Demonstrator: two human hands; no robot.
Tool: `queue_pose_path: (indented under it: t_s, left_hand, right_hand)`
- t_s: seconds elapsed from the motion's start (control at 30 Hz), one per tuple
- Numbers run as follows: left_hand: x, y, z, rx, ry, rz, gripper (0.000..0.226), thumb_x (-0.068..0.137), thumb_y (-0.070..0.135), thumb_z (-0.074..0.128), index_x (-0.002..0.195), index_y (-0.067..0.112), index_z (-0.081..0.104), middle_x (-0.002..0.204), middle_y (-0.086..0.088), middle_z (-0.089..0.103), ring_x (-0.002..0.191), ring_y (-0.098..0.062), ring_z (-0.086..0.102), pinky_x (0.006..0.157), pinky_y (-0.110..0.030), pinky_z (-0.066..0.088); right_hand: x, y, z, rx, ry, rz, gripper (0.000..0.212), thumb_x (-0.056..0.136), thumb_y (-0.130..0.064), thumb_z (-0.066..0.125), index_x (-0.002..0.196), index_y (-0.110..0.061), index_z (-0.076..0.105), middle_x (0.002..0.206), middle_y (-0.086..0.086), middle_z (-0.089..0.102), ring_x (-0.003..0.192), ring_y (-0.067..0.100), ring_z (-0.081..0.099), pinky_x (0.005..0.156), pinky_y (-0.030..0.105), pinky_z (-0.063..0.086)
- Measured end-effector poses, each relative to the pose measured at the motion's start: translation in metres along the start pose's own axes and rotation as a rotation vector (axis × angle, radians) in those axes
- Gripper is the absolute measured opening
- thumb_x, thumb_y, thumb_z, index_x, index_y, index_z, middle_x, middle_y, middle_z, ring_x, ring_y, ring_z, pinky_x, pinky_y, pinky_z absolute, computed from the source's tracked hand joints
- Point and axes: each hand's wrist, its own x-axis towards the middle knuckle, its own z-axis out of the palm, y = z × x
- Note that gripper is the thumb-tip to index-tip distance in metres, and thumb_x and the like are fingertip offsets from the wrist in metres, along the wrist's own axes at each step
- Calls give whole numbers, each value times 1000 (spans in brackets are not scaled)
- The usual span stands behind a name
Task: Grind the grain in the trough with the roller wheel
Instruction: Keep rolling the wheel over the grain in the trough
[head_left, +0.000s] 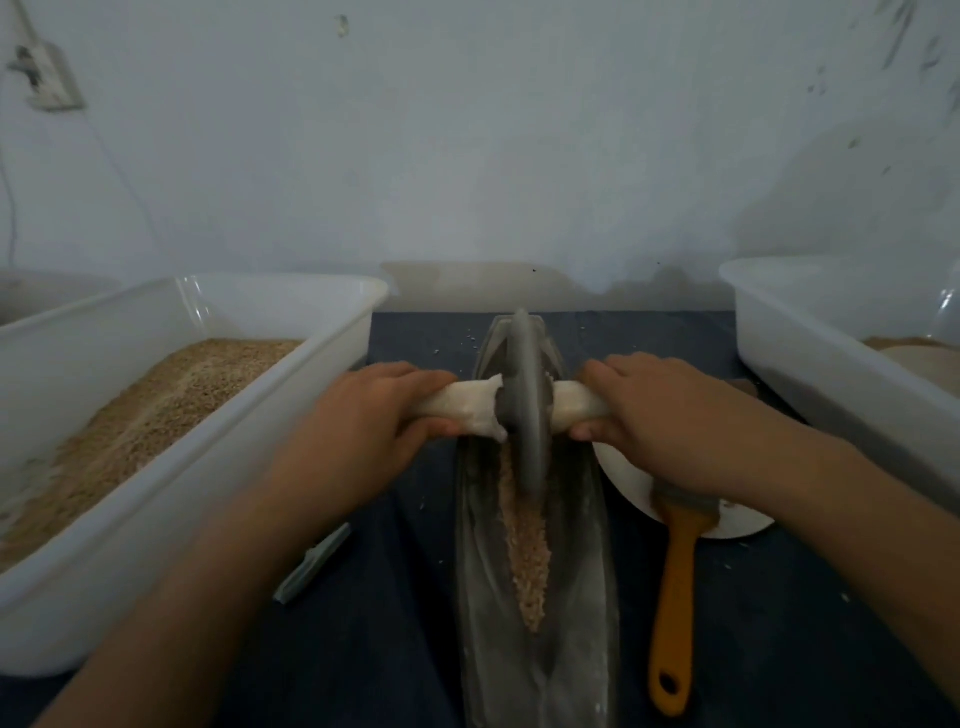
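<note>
**Heavy wheel, gripped at both axle ends**

Since the roller wheel (523, 400) looks like thick, rigid metal, it is judged heavy and best steered by its cloth-wrapped axle. That axle is gripped on the left by the left hand (363, 421) and on the right by the right hand (660, 415). The wheel stands upright toward the far end of the trough (582, 519) on the table (395, 649), with loose grain (525, 540) lying near of it, easily scattered.

1. Left of the trough (582, 545), a white bin (171, 483) walls the side; a narrow surface (395, 597) strip between holds a grey bar (313, 563).
2. Right of the trough lie a brush (674, 597) and plate (737, 522), then another bin (831, 358).
</note>
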Motion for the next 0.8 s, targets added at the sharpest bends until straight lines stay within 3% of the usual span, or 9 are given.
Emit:
queue_pose_path:
  t_s: [0.1, 0.17, 0.3, 0.37, 0.47, 0.53, 0.63, 0.73, 0.8]
  left_hand:
    - [-6, -5, -21, -151, -216, 5, 29, 78, 44, 63, 107, 44, 61, 102, 11, 68, 91, -4, 60, 83, -25, 45]
    - [-11, -4, -37, -292, -384, 24, 33, 71, 54, 61, 104, 49, 65, 100, 18, 69, 91, 0, 63, 85, -26, 47]
    - [-15, -1, -51, -402, -521, 20, 38, 69, 60, 64, 105, 51, 64, 101, 25, 68, 95, 5, 62, 85, -17, 44]
    - [-15, 0, -47, -327, -492, -13, 43, 63, 62, 58, 103, 48, 65, 98, 26, 67, 92, 8, 60, 84, -14, 43]
    - [-8, -2, -27, -119, -343, -61, 36, 79, 52, 54, 110, 37, 62, 97, 13, 67, 85, 0, 59, 76, -14, 42]
    - [-3, -3, -10, -53, -197, -100, 34, 87, 39, 55, 119, 27, 59, 104, 7, 62, 87, -7, 54, 71, -15, 38]
    - [2, -3, 9, 22, 1, -50, 39, 89, 30, 56, 126, 15, 56, 114, -6, 61, 102, -22, 55, 87, -31, 40]
    - [2, -3, 9, 22, 37, 2, 38, 87, 27, 61, 123, 13, 59, 112, -8, 63, 102, -25, 58, 86, -30, 41]
    - [0, -3, -3, -87, -50, -9, 32, 85, 34, 61, 116, 28, 61, 107, 3, 64, 98, -14, 58, 80, -20, 39]
  right_hand:
    - [-13, -11, -24, 72, -194, -58, 25, 89, -56, 41, 84, -33, 34, 87, -9, 44, 76, 8, 42, 66, 26, 31]
    - [-25, -17, -45, 123, -321, -101, 32, 87, -59, 42, 72, -33, 30, 80, -9, 45, 70, 3, 45, 61, 21, 35]
    - [-39, -22, -66, 143, -389, -152, 30, 84, -62, 37, 77, -33, 39, 71, -5, 46, 61, 4, 47, 58, 14, 38]
    - [-35, -24, -61, 142, -356, -129, 31, 86, -60, 37, 74, -32, 36, 76, -5, 48, 67, 4, 49, 60, 18, 38]
    - [-18, -17, -35, 125, -277, -36, 29, 90, -54, 38, 74, -31, 31, 85, -8, 47, 76, 8, 46, 65, 26, 36]
    - [-6, -10, -15, 53, -131, 22, 22, 92, -51, 38, 92, -29, 38, 94, -5, 47, 84, 12, 44, 69, 28, 32]
    - [3, -3, 6, -52, 99, 43, 38, 93, -47, 38, 121, -22, 42, 110, -1, 51, 99, 17, 47, 78, 30, 32]
    - [3, -2, 5, -35, 81, 36, 39, 93, -49, 39, 121, -22, 41, 111, -1, 51, 98, 17, 45, 79, 30, 32]
    - [-3, -6, -8, -9, -31, -12, 31, 91, -52, 39, 105, -25, 40, 101, -3, 49, 88, 14, 42, 72, 28, 31]
